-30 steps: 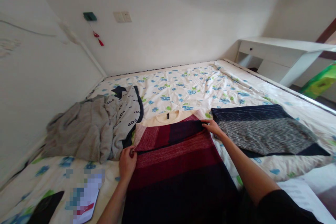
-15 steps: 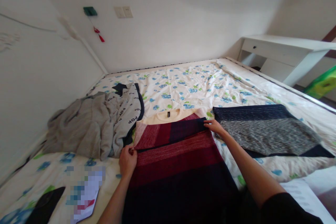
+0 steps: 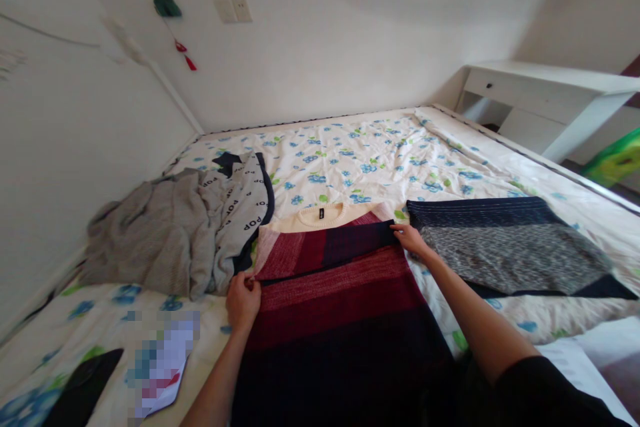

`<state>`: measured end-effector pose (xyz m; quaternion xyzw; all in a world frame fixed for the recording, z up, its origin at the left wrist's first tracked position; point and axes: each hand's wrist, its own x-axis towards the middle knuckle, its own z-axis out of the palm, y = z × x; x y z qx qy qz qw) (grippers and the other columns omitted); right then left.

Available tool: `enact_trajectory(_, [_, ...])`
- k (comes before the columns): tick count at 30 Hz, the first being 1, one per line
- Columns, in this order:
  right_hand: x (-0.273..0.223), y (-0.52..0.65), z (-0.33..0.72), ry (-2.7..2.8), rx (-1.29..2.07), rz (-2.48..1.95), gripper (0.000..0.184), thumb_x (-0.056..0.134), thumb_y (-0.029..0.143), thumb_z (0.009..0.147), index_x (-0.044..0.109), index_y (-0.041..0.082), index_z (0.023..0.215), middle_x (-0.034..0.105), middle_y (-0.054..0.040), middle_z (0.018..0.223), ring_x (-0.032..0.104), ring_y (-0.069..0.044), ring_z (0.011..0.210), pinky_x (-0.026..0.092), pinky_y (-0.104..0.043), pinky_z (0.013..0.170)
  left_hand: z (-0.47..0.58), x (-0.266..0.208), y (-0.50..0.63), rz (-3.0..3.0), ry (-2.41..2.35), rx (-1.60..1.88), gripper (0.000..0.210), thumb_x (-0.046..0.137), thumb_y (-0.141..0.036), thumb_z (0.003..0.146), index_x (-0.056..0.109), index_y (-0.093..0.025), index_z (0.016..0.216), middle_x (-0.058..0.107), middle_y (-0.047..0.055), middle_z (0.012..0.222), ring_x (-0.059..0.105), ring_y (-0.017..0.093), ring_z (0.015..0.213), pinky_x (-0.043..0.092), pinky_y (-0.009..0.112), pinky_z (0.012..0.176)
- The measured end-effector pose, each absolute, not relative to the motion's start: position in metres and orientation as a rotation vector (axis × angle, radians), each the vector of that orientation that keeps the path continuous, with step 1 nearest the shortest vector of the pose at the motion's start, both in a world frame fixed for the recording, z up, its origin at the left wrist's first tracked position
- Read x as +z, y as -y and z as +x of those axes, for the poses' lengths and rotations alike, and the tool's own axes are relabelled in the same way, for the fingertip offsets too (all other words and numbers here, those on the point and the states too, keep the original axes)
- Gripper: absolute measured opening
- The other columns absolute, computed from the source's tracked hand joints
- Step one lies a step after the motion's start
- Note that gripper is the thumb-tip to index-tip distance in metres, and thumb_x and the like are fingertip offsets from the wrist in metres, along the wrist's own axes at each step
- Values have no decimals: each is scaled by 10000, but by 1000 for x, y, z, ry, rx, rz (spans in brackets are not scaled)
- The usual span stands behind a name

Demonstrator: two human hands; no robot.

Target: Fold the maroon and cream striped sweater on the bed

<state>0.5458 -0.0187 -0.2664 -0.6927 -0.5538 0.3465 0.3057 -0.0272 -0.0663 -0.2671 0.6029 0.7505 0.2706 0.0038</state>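
The only writing that reads clearly is "POP", printed over and over along the pale band of the grey garment (image 3: 227,213) heaped at the left of the bed (image 3: 350,153). The red striped sweater (image 3: 335,287) carries a small dark label at its cream collar, too small to read.

Compared with half a second ago, little differs: the view has tipped slightly so the wall fittings sit higher in the picture, and both hands remain on the same fold of the sweater, at nearly the same spots.

The left hand (image 3: 243,301) is clenched on the near left corner of the folded-over sleeve, thumb on top of the cloth. The right hand (image 3: 411,239) pinches the far right end of that same fold, fingers half closed on the dark edge. The sweater lies flat in the middle of the bed, collar far, hem near. Just right of it lies a folded navy and grey sweater (image 3: 505,247), beside the right hand.
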Motion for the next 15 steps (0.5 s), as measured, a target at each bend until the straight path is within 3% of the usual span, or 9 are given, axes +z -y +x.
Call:
enact_trajectory(2, [-271, 21, 546, 1538, 792, -1920, 407, 700, 206, 955, 879, 223, 1320, 850, -93, 1349, 722, -317, 1425, 486, -392, 1299, -27, -266, 67, 1906, -2346, 879, 39, 593, -229, 949, 627, -240, 966, 666, 83, 1029, 668, 286, 1014, 500, 360, 880])
enact_trajectory(5, [-278, 21, 545, 1564, 760, -1956, 396, 668, 180, 975, 883, 219, 1306, 832, -85, 1404, 698, -315, 1467, 458, -392, 1325, -26, -265, 68, 1918, -2352, 892, 42, 591, -236, 939, 630, -242, 951, 669, 98, 1068, 675, 295, 1040, 518, 370, 893])
enact_trajectory(10, [-291, 15, 551, 1418, 823, -1968, 463, 764, 277, 993, 803, 189, 1446, 814, -137, 1422, 765, -323, 1347, 537, -434, 1248, -33, -267, 63, 1753, -2310, 878, 154, 639, -313, 907, 680, -241, 1037, 739, 92, 1041, 720, 299, 994, 558, 398, 918])
enact_trajectory(13, [-301, 11, 558, 1202, 896, -1909, 597, 844, 309, 943, 737, 173, 1515, 818, -154, 1399, 792, -302, 1281, 593, -429, 1179, -44, -265, 49, 1491, -2149, 1021, 320, 689, -394, 865, 719, -237, 1143, 813, 87, 1094, 762, 298, 1014, 594, 426, 994])
enact_trajectory(15, [-306, 7, 563, 1065, 976, -1817, 628, 889, 314, 902, 736, 166, 1492, 834, -150, 1355, 807, -289, 1231, 622, -413, 1134, -49, -259, 36, 1328, -2014, 1101, 332, 695, -429, 845, 753, -230, 1105, 846, 88, 1096, 779, 302, 1055, 609, 436, 1040])
